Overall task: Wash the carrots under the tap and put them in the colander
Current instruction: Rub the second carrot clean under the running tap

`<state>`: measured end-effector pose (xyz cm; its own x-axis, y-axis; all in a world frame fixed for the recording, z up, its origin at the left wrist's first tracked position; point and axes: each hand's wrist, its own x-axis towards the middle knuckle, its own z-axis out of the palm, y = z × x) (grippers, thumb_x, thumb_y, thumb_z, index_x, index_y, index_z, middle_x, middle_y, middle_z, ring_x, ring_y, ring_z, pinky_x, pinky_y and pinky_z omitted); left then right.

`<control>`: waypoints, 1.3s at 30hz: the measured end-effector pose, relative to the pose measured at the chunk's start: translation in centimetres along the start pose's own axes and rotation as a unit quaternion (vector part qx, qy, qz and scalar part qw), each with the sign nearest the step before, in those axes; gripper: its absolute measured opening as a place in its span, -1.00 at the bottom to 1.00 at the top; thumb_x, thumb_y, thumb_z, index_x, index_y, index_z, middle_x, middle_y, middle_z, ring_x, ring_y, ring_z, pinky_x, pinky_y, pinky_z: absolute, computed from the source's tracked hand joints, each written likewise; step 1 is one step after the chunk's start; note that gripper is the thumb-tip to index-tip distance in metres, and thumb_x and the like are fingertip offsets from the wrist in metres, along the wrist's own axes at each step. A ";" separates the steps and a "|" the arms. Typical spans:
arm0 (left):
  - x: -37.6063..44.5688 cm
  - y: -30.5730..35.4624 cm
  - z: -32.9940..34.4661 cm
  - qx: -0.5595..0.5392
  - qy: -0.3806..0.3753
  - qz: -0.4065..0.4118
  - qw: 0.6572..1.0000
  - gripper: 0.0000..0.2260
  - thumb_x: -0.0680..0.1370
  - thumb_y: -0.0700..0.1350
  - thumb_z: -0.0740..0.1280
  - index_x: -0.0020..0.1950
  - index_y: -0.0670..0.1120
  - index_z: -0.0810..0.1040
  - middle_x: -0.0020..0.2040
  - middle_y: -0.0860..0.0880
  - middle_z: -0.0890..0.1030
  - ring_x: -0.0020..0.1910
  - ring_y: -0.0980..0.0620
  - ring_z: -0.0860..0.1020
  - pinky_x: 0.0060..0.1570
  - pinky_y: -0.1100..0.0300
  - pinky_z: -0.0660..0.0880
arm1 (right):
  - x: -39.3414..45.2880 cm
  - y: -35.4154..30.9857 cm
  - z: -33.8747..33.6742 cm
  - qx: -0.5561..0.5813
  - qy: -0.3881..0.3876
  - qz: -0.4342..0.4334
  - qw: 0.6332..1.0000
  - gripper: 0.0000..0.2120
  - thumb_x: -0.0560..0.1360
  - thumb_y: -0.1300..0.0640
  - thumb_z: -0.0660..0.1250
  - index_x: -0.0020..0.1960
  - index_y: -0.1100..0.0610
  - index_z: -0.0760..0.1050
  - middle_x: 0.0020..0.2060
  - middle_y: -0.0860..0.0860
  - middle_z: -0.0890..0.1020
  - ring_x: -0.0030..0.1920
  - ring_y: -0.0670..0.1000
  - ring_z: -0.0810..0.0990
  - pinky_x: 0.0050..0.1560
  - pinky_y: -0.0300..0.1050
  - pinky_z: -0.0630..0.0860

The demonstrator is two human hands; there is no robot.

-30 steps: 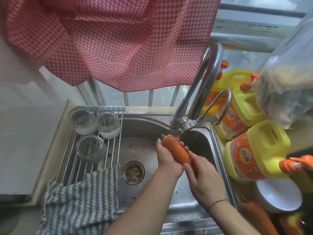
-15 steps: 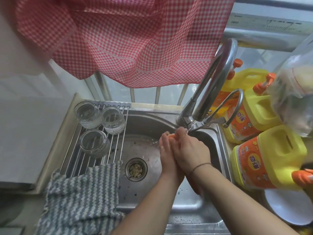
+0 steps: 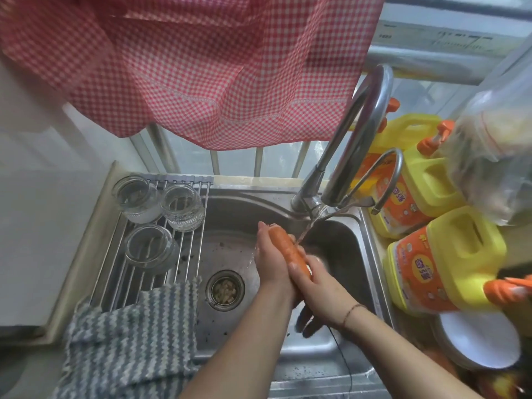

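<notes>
carrot (image 3: 289,250) over the sink (image 3: 357,254), its thick end just below the tap (image 3: 359,139), water stream hitting its side | left hand (image 3: 270,260) cupped around carrot's left side, gripping it | right hand (image 3: 319,280) curled around its lower end, gripping | three glass jars (image 3: 149,249) on rack left of sink | colander not visible

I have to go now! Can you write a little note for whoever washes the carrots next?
Left hand and right hand: both grip one long orange carrot over the steel sink.
Water runs from the curved steel tap onto the carrot.
Done: this carrot is being rinsed.
Left: finish rinsing, put it in the colander, which is not in view; wash any others.
</notes>
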<state>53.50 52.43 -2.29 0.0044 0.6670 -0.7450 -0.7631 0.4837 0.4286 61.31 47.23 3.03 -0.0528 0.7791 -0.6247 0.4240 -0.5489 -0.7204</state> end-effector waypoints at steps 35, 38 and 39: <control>0.3 3.1 1.0 -0.038 -0.159 -0.090 0.982 -0.70 0.63 0.00 0.12 0.13 -0.22 0.45 -0.18 -0.11 0.51 -0.36 0.05 0.42 -0.45 0.24 0.42 | -3.5 1.4 -3.8 -0.312 0.109 -0.370 0.869 -0.95 0.44 0.01 0.28 -0.18 -0.07 0.50 -0.33 -0.20 0.54 -0.29 -0.16 0.51 -0.30 -0.19 0.48; -1.2 3.0 0.6 0.003 -0.157 -0.119 0.980 -0.59 0.62 0.21 0.22 0.03 -0.17 0.47 -0.24 -0.04 0.48 -0.43 0.12 0.41 -0.49 0.32 0.42 | -3.0 0.9 -4.0 -0.235 0.117 -0.379 0.887 -0.91 0.47 -0.02 0.30 -0.17 -0.05 0.54 -0.33 -0.19 0.56 -0.28 -0.14 0.55 -0.27 -0.16 0.51; -1.4 2.9 0.5 0.003 -0.155 -0.127 0.980 -0.56 0.59 0.25 0.25 0.02 -0.16 0.47 -0.25 -0.03 0.48 -0.44 0.14 0.42 -0.48 0.33 0.42 | -2.8 0.9 -3.8 -0.241 0.119 -0.377 0.886 -0.91 0.47 -0.04 0.29 -0.17 -0.06 0.53 -0.35 -0.18 0.56 -0.30 -0.13 0.55 -0.29 -0.13 0.52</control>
<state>51.61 53.20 0.31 0.3902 0.6637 -0.6381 -0.7082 0.6592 0.2526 65.31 45.68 5.26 -0.3176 0.9426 0.1027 0.6898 0.3040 -0.6571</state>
